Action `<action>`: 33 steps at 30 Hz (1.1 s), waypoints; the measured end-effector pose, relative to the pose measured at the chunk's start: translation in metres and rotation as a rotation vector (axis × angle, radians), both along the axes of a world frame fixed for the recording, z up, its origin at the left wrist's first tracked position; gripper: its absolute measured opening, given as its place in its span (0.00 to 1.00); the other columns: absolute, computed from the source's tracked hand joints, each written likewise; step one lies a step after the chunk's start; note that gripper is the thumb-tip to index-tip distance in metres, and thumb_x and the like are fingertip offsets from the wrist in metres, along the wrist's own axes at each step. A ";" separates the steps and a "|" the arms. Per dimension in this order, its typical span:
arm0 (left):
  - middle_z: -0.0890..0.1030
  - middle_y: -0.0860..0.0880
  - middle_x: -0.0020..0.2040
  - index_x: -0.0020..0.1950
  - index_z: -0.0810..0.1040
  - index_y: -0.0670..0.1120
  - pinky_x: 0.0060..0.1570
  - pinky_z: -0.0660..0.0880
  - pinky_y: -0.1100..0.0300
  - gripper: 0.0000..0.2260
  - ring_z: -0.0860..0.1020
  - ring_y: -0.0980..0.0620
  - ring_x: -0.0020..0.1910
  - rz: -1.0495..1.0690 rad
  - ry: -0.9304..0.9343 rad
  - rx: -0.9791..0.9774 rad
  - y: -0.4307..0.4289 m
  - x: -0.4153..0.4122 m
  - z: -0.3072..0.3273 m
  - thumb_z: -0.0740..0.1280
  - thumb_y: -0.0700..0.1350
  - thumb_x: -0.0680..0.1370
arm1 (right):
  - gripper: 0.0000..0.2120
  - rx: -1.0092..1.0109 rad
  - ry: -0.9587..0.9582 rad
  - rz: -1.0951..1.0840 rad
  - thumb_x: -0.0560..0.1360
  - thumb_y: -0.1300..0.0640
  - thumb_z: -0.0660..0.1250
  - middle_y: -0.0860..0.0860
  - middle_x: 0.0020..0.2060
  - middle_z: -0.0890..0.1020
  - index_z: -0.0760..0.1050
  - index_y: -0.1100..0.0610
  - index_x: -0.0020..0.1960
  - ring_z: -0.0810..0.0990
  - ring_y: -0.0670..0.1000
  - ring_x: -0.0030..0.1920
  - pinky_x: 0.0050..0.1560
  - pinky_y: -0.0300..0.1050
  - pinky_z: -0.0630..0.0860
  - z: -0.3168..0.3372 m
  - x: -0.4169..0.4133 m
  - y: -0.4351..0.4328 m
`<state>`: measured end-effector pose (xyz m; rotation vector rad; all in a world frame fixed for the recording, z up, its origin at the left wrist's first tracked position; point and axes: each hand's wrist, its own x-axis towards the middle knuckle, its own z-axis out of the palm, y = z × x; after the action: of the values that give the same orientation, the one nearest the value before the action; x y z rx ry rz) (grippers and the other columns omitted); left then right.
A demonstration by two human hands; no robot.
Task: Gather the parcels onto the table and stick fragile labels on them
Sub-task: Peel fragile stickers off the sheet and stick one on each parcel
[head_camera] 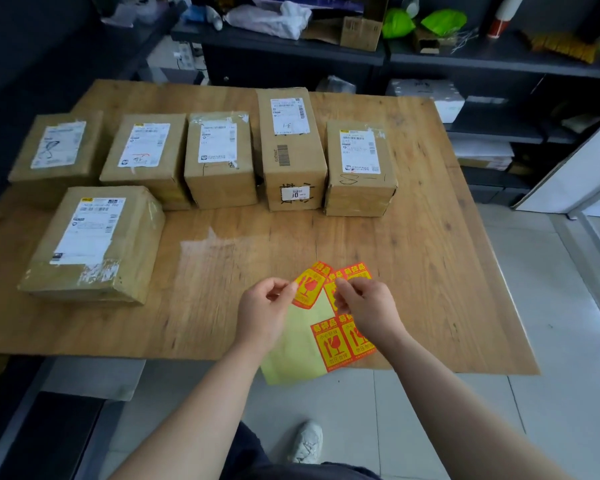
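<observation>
Pinching a fragile label (307,289) in the left hand (262,306), tilted over the label sheet (302,344). Pinching its top with the right hand (364,306) at the near edge of the worktop (413,254). Facing six parcels (219,181) farther back.

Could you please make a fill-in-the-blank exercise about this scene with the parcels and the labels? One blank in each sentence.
The table holds ___ parcels in all. Its back row has ___ of them. The ___ hand pinches the peeled label; the right hand holds the sheet.
Missing words: six; five; left.
</observation>
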<state>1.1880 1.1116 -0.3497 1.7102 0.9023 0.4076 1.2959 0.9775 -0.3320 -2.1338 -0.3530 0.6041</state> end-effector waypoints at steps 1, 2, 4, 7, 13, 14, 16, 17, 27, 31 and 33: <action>0.82 0.51 0.36 0.41 0.82 0.46 0.37 0.73 0.65 0.05 0.78 0.56 0.36 0.029 -0.007 -0.016 0.005 -0.003 0.003 0.70 0.44 0.75 | 0.14 -0.066 -0.041 0.075 0.78 0.57 0.63 0.51 0.31 0.82 0.80 0.60 0.37 0.80 0.51 0.34 0.33 0.39 0.71 -0.003 -0.002 0.005; 0.82 0.52 0.36 0.42 0.83 0.45 0.35 0.72 0.68 0.04 0.77 0.57 0.35 0.049 -0.012 -0.033 0.009 -0.006 0.006 0.70 0.44 0.75 | 0.10 -0.126 -0.084 0.147 0.76 0.60 0.63 0.53 0.36 0.84 0.82 0.60 0.42 0.82 0.52 0.38 0.36 0.40 0.73 -0.005 -0.003 0.010; 0.82 0.53 0.37 0.44 0.83 0.45 0.35 0.71 0.71 0.04 0.78 0.58 0.35 0.069 -0.028 -0.053 0.021 -0.014 0.012 0.70 0.44 0.75 | 0.11 -0.190 -0.132 0.214 0.73 0.64 0.65 0.51 0.44 0.86 0.84 0.56 0.51 0.83 0.51 0.46 0.45 0.43 0.78 -0.004 -0.010 0.023; 0.84 0.53 0.40 0.45 0.84 0.46 0.39 0.74 0.70 0.03 0.80 0.59 0.39 0.089 -0.063 -0.043 0.043 -0.027 0.022 0.71 0.44 0.74 | 0.09 -0.122 -0.152 0.209 0.72 0.56 0.69 0.48 0.42 0.86 0.84 0.53 0.51 0.83 0.47 0.44 0.45 0.42 0.78 0.004 -0.024 0.049; 0.83 0.57 0.38 0.41 0.82 0.51 0.38 0.71 0.74 0.04 0.79 0.65 0.37 0.080 -0.099 -0.030 0.100 -0.063 0.042 0.72 0.42 0.73 | 0.13 0.120 -0.019 0.148 0.76 0.50 0.66 0.49 0.31 0.82 0.81 0.56 0.38 0.75 0.44 0.31 0.37 0.43 0.73 0.030 -0.058 0.118; 0.83 0.57 0.38 0.40 0.82 0.52 0.39 0.72 0.73 0.05 0.80 0.63 0.37 0.077 -0.104 -0.032 0.111 -0.070 0.044 0.73 0.42 0.73 | 0.13 0.152 -0.007 0.136 0.76 0.51 0.66 0.51 0.30 0.82 0.81 0.58 0.37 0.75 0.44 0.31 0.37 0.45 0.74 0.034 -0.065 0.131; 0.84 0.55 0.38 0.40 0.82 0.52 0.39 0.73 0.72 0.05 0.80 0.63 0.36 0.074 -0.115 -0.031 0.137 -0.086 0.049 0.73 0.41 0.72 | 0.13 0.208 0.025 0.104 0.75 0.53 0.68 0.52 0.29 0.81 0.81 0.59 0.36 0.74 0.46 0.31 0.39 0.49 0.75 0.039 -0.081 0.159; 0.84 0.54 0.38 0.41 0.82 0.50 0.39 0.73 0.72 0.04 0.80 0.63 0.36 0.069 -0.116 -0.033 0.149 -0.093 0.052 0.73 0.41 0.72 | 0.12 0.227 0.042 0.085 0.74 0.54 0.69 0.52 0.28 0.81 0.81 0.59 0.36 0.75 0.46 0.31 0.40 0.50 0.76 0.041 -0.088 0.173; 0.84 0.54 0.40 0.48 0.79 0.53 0.36 0.76 0.68 0.10 0.82 0.60 0.39 -0.010 0.024 -0.047 0.254 -0.171 0.062 0.76 0.47 0.70 | 0.09 0.213 0.019 -0.033 0.72 0.55 0.71 0.48 0.28 0.82 0.81 0.56 0.34 0.76 0.41 0.29 0.33 0.36 0.72 0.050 -0.172 0.265; 0.84 0.51 0.40 0.42 0.82 0.48 0.34 0.76 0.68 0.02 0.83 0.57 0.38 -0.035 -0.007 -0.064 0.281 -0.192 0.058 0.74 0.44 0.72 | 0.08 0.182 0.030 -0.019 0.74 0.53 0.71 0.48 0.31 0.84 0.81 0.55 0.37 0.80 0.46 0.32 0.36 0.41 0.77 0.048 -0.198 0.284; 0.85 0.51 0.40 0.40 0.82 0.50 0.35 0.77 0.65 0.03 0.82 0.56 0.38 -0.057 -0.001 -0.077 0.289 -0.199 0.054 0.72 0.43 0.73 | 0.08 0.164 0.036 -0.019 0.74 0.52 0.70 0.49 0.33 0.84 0.82 0.55 0.39 0.83 0.50 0.37 0.40 0.49 0.79 0.046 -0.207 0.293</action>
<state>0.9891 1.4010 -0.2955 1.6616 0.8562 0.3316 1.0890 1.2705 -0.2855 -1.9654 -0.3501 0.5815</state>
